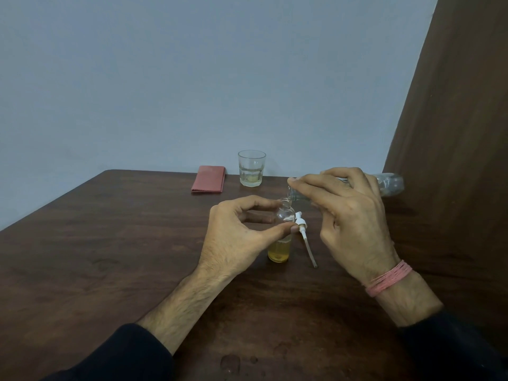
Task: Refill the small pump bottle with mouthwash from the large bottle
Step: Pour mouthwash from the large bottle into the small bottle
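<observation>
The small clear bottle (281, 250) stands upright on the brown table (110, 257), uncapped, with yellow liquid in its lower part. My left hand (236, 237) pinches its upper body between thumb and fingers. My right hand (349, 215) grips the large clear bottle (390, 184), tipped almost level, its mouth right at the small bottle's opening. The white pump head with its dip tube (303, 237) lies on the table just right of the small bottle.
A glass tumbler (251, 169) with a little pale liquid stands at the table's far edge. A folded red cloth (208, 183) lies left of it. A few wet drops (231, 362) mark the near table. A brown curtain (453, 119) hangs on the right.
</observation>
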